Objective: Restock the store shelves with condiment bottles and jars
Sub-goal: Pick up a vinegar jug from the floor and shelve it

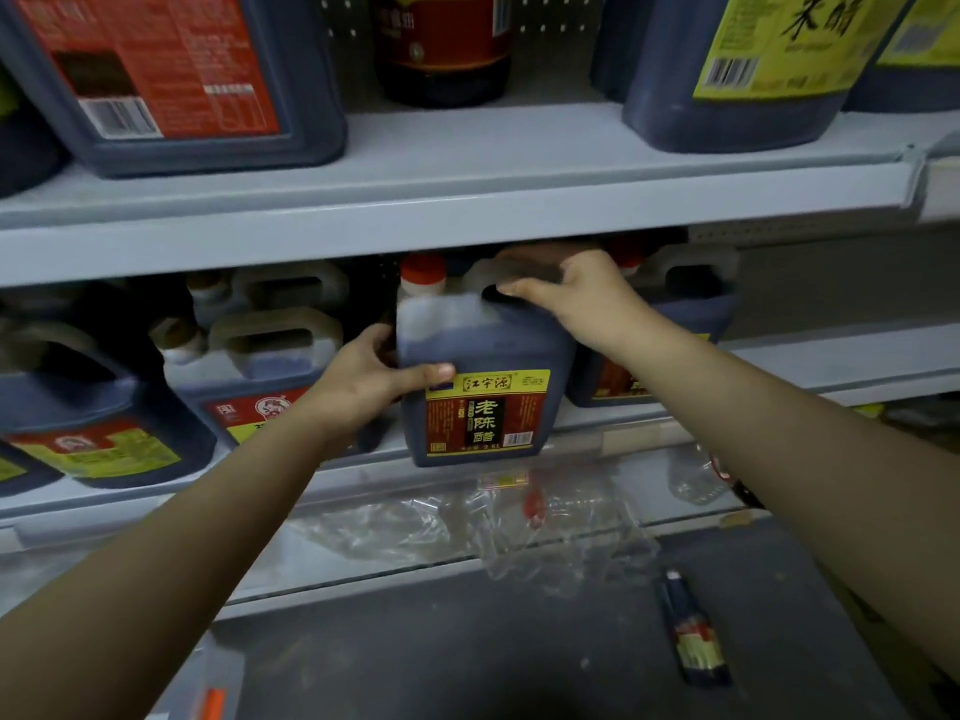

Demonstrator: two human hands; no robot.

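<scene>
A large dark vinegar jug (483, 350) with a red cap and a yellow, red and black label stands at the front edge of the middle shelf (779, 356). My right hand (566, 293) grips its top handle, fingers curled through the opening. My left hand (374, 376) holds the jug's left side, thumb across the front corner just above the label. Similar jugs (260, 371) stand to its left on the same shelf, and another jug (675, 304) sits behind it on the right.
The upper shelf (467, 163) carries big jugs with a red label (156, 70) and a yellow label (769, 54), plus a dark bottle (441, 49). Crumpled clear plastic wrap (519, 522) lies on the lowest shelf. A small dark bottle (691, 631) lies on the grey floor.
</scene>
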